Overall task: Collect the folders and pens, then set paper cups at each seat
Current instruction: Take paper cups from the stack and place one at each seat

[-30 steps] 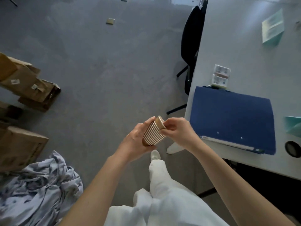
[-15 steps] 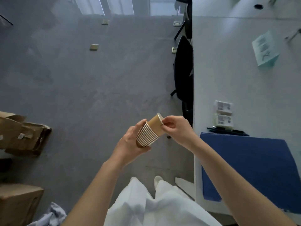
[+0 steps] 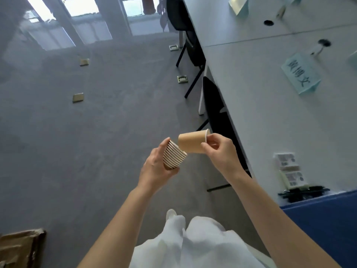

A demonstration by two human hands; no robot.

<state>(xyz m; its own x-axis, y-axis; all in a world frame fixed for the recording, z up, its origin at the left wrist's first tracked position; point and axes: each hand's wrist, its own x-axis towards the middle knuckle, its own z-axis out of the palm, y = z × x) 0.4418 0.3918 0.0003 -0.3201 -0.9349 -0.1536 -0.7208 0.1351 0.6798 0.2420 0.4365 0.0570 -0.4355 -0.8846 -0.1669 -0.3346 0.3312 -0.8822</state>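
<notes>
Grey carpet floor [image 3: 96, 142] is carrying brass floor boxes [image 3: 78, 97]; black chairs [image 3: 216, 113] are standing against the white tabletop [image 3: 260, 117]; windows [image 3: 81, 8] are admitting daylight.

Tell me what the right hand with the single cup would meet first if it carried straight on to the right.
Most likely the black chair tucked at the table's edge, then the tabletop. The right hand pinches the paper cup by its rim, seemingly above chair height, though one view leaves depth unclear.

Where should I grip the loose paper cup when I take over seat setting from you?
Grip the single paper cup around its brown side wall, coming from above. It lies sideways, and the right hand already pinches its white rim, while its base sits near the cup stack in the left hand.
</notes>
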